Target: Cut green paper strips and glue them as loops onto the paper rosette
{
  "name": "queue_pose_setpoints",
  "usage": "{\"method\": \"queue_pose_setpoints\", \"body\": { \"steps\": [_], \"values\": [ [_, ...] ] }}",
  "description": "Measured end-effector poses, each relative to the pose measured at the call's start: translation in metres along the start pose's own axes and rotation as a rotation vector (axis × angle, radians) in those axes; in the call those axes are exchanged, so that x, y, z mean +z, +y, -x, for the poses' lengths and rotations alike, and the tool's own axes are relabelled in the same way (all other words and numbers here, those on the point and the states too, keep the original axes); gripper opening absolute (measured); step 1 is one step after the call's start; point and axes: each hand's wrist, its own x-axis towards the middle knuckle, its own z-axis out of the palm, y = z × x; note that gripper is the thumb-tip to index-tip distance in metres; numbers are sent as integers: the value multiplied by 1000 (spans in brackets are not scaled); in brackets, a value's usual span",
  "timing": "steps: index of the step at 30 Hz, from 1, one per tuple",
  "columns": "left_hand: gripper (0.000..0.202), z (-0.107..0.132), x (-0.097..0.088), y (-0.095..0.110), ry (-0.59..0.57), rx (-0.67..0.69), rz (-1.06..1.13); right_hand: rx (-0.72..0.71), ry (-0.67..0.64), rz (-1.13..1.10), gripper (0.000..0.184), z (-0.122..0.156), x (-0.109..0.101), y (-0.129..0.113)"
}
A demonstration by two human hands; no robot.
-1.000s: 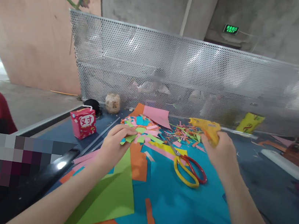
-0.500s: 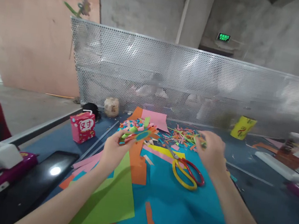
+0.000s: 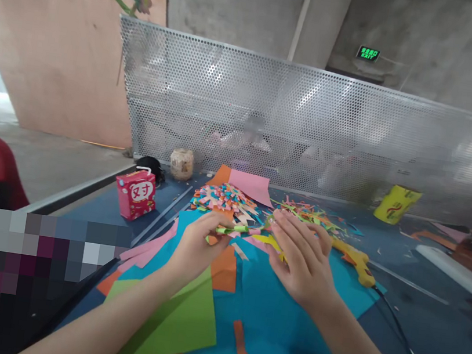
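Hands at the paper pile: L pinching, R splayed
L hand [image 3: 197, 248] fingers clamped on a thin green paper roll [image 3: 232, 230], held just above the blue sheet [image 3: 285, 324] on the table [image 3: 421, 297]. R hand [image 3: 301, 259] fingers spread apart, tips just beside the roll's far end, glue gun [image 3: 350, 254] lying nr its knuckles.

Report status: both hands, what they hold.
Left hand pinches green paper roll. Right hand open, at the roll's far end. Glue gun lies beside it, untouched.

Perforated metal screen [image 3: 313, 129] across the middle; grey concrete wall [image 3: 435, 41] behind, bearing lit green exit sign [image 3: 368, 54]. Plywood wall [image 3: 63, 29] at left, concrete floor [image 3: 45, 156] below.
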Motion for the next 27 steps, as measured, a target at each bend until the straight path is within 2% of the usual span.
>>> {"method": "queue_pose_setpoints", "body": {
  "steps": [3,7,14,19,27],
  "values": [
    [23,0,-2,5,-41,98,-66,-7,-9,-23,50,0,-2,1],
    [24,1,-7,5,-39,189,-102,-44,-23,-83,51,3,-4,3],
    [20,2,-12,6,-41,420,-153,-29,-89,-158,40,5,-7,5],
    [18,0,-11,7,-24,449,-160,-18,-172,-178,26,4,-11,6],
    [20,0,-11,6,-16,441,-175,-71,-110,-187,30,1,-13,7]
  ]
}}
